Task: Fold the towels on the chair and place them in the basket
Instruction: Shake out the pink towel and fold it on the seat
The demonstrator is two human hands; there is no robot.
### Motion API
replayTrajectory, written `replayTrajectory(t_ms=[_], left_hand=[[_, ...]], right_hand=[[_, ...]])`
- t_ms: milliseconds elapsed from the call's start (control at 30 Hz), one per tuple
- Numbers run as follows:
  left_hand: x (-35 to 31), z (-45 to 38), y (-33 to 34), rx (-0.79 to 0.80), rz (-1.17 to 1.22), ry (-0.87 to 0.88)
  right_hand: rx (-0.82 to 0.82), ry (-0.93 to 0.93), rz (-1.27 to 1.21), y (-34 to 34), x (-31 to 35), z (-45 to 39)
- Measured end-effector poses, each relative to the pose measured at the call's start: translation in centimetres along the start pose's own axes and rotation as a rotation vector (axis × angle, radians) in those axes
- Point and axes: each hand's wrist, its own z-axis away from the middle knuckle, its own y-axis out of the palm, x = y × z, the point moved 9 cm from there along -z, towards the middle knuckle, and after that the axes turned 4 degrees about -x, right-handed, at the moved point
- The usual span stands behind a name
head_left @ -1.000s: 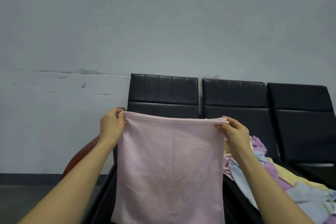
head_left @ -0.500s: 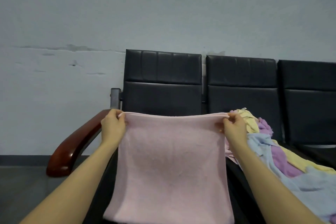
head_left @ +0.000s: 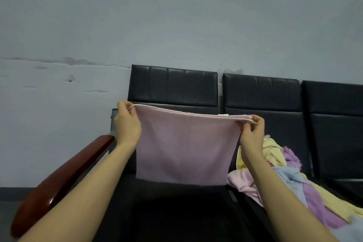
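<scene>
Over the last second the soft pink terry towel (head_left: 184, 147) has come up off the seat: half a second ago its hem ran out of view below, draped toward the cushion, and now the bottom edge hangs free in the air just above the black padded seat of the left-hand chair (head_left: 176, 208), with the whole cloth shown as a neat hanging panel. The top edge looks doubled (two thin lips of cloth run side by side along it, with a small white label peeking near the right corner), so my reading is that the first fold in half is made and the person is squaring it before the next fold; the basket is nowhere in view, so placing is some way off. The left hand (head_left: 127, 124) pinches the upper left corner between thumb and curled fingers, and the right hand (head_left: 252, 131) pinches the upper right corner the same way, fingers closed narrowly on the hem. The towel hangs flat, its face toward the camera, in front of the chair back. Its top edge runs left to right and dips slightly toward the right hand; as held, the panel is a little wider than it is tall, so its long axis lies along that held edge. To the right, a loose heap of yellow, purple, blue and pink towels (head_left: 290, 179) waits on the next seat, beside a reddish-brown wooden armrest (head_left: 59, 179) at far left.
</scene>
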Motion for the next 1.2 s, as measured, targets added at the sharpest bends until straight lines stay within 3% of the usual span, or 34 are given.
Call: replayTrajectory(t_ms=[333, 433, 700, 1200], left_hand=[[5.9, 8.1, -5.1, -0.026, -0.24, -0.027], [8.1, 10.7, -5.7, 0.047, -0.381, 0.043], [14.6, 14.9, -4.6, 0.254, -0.586, -0.02], [21.1, 10.8, 3.8, 0.273, -0.6, -0.087]], right_hand=[[0.024, 0.078, 0.136, -4.4, -2.9, 7.0], [0.038, 0.191, 0.22, -6.5, -6.0, 10.4], [0.037, 0.442, 0.559, -10.7, -13.2, 16.2], [0.151, 0.396, 0.569, -4.4, -19.9, 10.3]])
